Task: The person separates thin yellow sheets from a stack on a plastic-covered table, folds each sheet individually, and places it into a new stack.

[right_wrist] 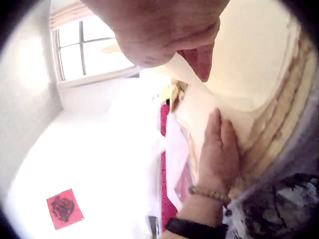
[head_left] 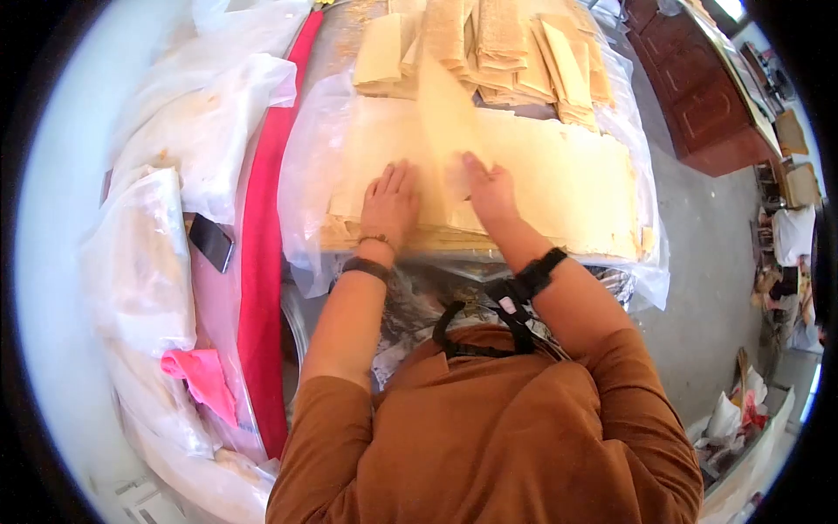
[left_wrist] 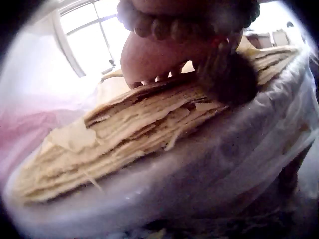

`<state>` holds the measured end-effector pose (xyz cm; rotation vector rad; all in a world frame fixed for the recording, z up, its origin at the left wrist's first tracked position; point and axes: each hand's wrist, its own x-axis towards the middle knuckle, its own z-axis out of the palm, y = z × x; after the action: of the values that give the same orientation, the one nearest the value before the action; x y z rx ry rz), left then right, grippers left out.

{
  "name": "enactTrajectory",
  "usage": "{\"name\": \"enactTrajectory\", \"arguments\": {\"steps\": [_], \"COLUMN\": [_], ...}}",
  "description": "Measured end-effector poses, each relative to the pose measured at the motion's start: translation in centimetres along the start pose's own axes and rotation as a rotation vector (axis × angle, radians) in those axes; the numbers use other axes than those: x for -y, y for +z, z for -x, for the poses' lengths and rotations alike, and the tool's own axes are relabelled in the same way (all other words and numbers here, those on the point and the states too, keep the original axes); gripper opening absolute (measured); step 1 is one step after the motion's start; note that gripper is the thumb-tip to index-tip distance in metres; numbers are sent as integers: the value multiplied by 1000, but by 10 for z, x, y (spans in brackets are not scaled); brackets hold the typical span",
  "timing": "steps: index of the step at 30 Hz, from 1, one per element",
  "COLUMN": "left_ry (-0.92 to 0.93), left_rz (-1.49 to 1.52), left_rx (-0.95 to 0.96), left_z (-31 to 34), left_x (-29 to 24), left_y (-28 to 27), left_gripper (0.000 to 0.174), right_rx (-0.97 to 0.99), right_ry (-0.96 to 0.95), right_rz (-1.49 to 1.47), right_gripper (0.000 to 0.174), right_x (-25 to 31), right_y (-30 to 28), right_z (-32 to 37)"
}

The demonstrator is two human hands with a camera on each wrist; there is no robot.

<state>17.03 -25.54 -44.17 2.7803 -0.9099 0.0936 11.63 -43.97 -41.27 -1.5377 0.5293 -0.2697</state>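
A broad stack of thin pale-yellow sheets lies before the person, its layered edges facing the left wrist camera. The right hand pinches the edge of the top thin yellow sheet, which is lifted and bent over toward the left. On the stack's left part rests the left hand, fingers extended and pointing away from the body. In the right wrist view the left hand lies on the sheet beside the lifted fold. Motion blurs the right fingertips in the head view.
Folded yellow bundles are piled beyond the stack. Clear plastic lies under it. To the left are a red strip, a phone, a pink cloth and plastic-covered heaps. A brown cabinet stands back right.
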Motion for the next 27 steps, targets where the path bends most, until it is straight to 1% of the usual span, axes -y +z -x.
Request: {"name": "enactTrajectory", "arguments": {"steps": [3,5,6,8,11,13,14,15,17,20,21,23,26,27], "left_ry": [-1,8,-25,-82,209,373,457,463,480,453,447,438,343,449], "left_rz": [2,-12,-49,-124,172,175,173,174,178,97,96,82,72,97], "left_rx": [-10,-33,32,169,-111,-42,-11,-22,-39,29,39,55,245,163], "left_z": [2,0,-5,-15,-43,-50,-53,-52,-42,-43,-41,-44,-49,-51], "left_x": [1,2,-3,-19,-61,-101,-113,-115,-120,-122,-122,-126,-164,-173], "left_y": [-2,5,-3,-26,-16,6,16,24,35,34,33,29,-11,-2], "left_gripper": [49,49,48,47,48,50,50,51,53,54,54,55,56,56], "right_rx": [-67,-177,-171,-201,-228,-280,-307,-306,-382,-456,-473,-530,-601,-619], "right_ry": [-59,-201,-126,-179,-141,-192,-221,-231,-282,-387,-391,-460,-501,-508], "right_rz": [-80,-141,-68,-179,-222,-223,-225,-230,-239,-241,-228,-240,-269,-277], "right_gripper": [33,31,32,34,36,37,39,39,40,44,46,44,42,41], "right_x": [60,89,96,117,128,134,139,150,169,183,192,195,209,213], "right_y": [-46,-73,-97,-122,-139,-149,-155,-165,-190,-239,-248,-268,-275,-276], "right_z": [19,29,31,42,44,45,46,51,60,69,74,72,76,76]}}
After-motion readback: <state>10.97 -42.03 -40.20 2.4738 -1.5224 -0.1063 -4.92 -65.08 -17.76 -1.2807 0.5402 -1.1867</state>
